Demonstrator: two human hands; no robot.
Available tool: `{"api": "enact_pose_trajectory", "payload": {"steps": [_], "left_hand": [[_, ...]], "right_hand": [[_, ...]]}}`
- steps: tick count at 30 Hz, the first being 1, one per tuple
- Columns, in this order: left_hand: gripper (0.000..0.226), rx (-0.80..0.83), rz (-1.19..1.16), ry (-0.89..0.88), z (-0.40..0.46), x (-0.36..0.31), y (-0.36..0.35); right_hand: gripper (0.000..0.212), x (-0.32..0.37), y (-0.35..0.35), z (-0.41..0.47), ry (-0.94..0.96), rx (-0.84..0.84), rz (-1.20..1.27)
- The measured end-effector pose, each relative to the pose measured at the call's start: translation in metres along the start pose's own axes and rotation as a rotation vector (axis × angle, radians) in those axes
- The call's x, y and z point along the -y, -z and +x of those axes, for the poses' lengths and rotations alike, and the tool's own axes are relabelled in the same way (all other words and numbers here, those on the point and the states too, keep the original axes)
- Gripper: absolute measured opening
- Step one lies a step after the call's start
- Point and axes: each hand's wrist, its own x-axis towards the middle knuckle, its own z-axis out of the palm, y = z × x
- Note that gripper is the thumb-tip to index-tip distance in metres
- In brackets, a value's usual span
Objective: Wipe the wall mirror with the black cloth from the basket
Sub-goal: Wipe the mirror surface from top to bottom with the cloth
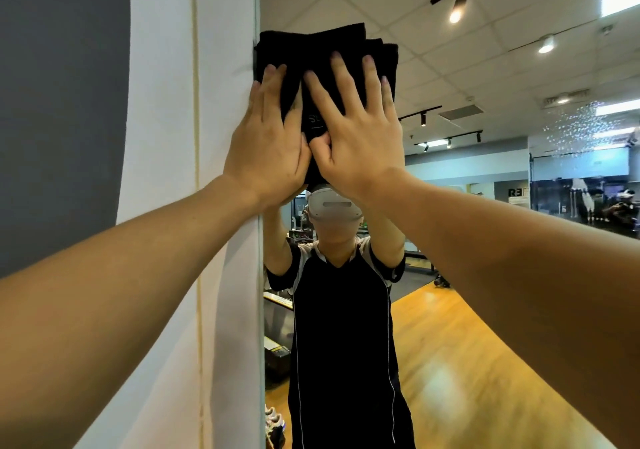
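The folded black cloth [318, 50] lies flat against the wall mirror [485, 171], high up at the mirror's left edge. My left hand [270, 143] presses on the cloth's left side with straight fingers, partly over the mirror's edge. My right hand [356, 130] presses on the cloth's right side, fingers spread and straight. The two hands touch at the thumbs. The lower part of the cloth is hidden behind my hands. The basket is not in view.
A white wall [166, 171] with a grey panel [59, 102] borders the mirror on the left. The mirror reflects a person in a dark shirt [343, 327], a wooden floor [467, 362], ceiling spotlights and gym equipment. Shoes [273, 424] show at the mirror's bottom edge.
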Motion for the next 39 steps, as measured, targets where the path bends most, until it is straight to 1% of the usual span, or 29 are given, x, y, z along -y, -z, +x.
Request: {"api": "enact_pose_trajectory", "payload": {"steps": [3,8,14,23,29,34,39], "left_hand": [[0.068,-0.015,-0.026,0.004,0.004,-0.017,-0.009],[0.070,-0.042,-0.042,-0.041,0.015,-0.050,-0.021],[0.069,-0.046,-0.047,-0.083,0.030,-0.105,-0.042],[0.073,-0.032,-0.037,-0.135,0.060,-0.188,-0.056],[0.072,-0.047,-0.022,-0.130,0.076,-0.245,-0.070],[0.073,-0.054,0.005,-0.126,0.084,-0.278,-0.080],[0.072,-0.075,-0.060,-0.146,0.093,-0.312,-0.086]], "right_hand": [[0.075,-0.019,0.003,-0.005,0.010,-0.005,-0.014],[0.075,-0.052,0.011,-0.019,-0.014,-0.001,-0.027],[0.072,-0.113,0.023,-0.039,-0.017,-0.010,-0.037],[0.072,-0.199,0.040,-0.062,-0.033,-0.016,-0.041],[0.073,-0.255,0.051,-0.076,-0.018,-0.023,-0.054],[0.073,-0.290,0.057,-0.087,-0.007,-0.028,-0.044],[0.073,-0.324,0.064,-0.098,-0.014,-0.016,-0.064]]}}
